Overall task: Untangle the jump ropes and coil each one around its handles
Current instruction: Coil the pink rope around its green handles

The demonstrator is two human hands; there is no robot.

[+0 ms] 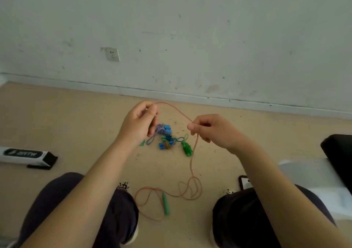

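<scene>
Hands raised over a tan floor [80, 125]: an orange jump rope [176, 110] is pinched by the left hand [138, 123] and right hand [211, 128], its slack (looped) trailing to a green handle [166, 204]. Beyond, tangled blue and green ropes [167, 138] are heaped.

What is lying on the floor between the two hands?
In the head view, a pile of coiled jump ropes lies on the floor between the left hand and the right hand.
</scene>
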